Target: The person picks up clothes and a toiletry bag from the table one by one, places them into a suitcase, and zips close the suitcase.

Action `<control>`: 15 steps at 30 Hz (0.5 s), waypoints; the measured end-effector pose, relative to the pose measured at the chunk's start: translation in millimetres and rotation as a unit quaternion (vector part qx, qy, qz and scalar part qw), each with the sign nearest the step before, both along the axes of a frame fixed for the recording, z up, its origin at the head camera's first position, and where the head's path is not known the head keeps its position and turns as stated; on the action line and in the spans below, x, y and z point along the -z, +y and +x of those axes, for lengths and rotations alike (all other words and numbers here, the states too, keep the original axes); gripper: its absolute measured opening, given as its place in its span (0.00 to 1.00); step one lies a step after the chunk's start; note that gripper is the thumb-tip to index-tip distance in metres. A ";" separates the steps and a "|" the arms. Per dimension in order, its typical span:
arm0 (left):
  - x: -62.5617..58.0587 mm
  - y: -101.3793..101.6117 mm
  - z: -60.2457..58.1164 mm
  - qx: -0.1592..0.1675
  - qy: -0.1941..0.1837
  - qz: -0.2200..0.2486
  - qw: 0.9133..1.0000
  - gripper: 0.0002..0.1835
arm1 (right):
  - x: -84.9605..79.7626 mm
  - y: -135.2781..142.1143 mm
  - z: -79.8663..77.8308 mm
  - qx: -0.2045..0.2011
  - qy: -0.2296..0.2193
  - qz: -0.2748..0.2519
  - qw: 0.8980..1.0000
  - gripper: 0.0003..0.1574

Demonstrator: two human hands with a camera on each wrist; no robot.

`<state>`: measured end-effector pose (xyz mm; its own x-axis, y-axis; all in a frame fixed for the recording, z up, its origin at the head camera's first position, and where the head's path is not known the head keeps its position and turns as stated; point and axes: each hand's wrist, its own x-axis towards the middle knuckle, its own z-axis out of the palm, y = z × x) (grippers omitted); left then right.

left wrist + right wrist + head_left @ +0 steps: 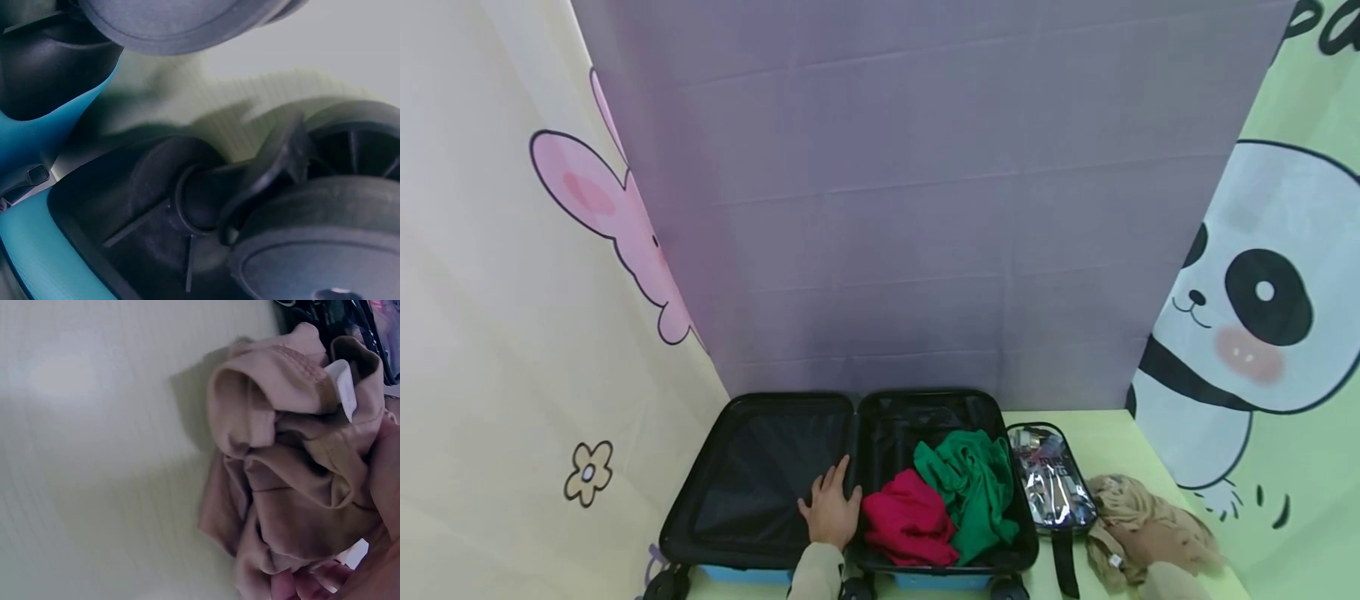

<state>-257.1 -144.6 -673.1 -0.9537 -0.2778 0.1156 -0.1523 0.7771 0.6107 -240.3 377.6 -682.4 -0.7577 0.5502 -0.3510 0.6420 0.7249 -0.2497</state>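
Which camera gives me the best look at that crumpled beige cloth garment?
The right wrist view: it shows the crumpled beige cloth garment close up, with its folds and a small white tag clear. The head view shows it small, partly covered by the person's right grip. The left wrist view does not show it.

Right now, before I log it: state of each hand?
Left hand: open, fingers spread, nothing held.
Right hand: closed, gripping the beige cloth.
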 end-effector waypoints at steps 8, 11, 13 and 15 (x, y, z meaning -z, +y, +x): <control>-1.2 -0.3 -0.6 0.001 -0.009 0.000 1.000 0.32 | 2.3 6.0 4.4 -0.079 0.012 0.022 0.997 0.52; -0.2 -0.4 -0.7 0.001 -0.010 -0.002 1.000 0.32 | 1.6 9.4 7.8 -0.104 0.015 0.005 0.994 0.51; 0.4 -0.4 -0.7 0.001 -0.010 -0.003 1.000 0.32 | 2.3 12.8 9.5 -0.131 0.019 -0.006 0.991 0.55; 0.3 -0.4 -0.8 0.001 -0.010 -0.002 1.000 0.32 | 5.7 16.9 9.6 -0.148 0.035 -0.023 0.988 0.61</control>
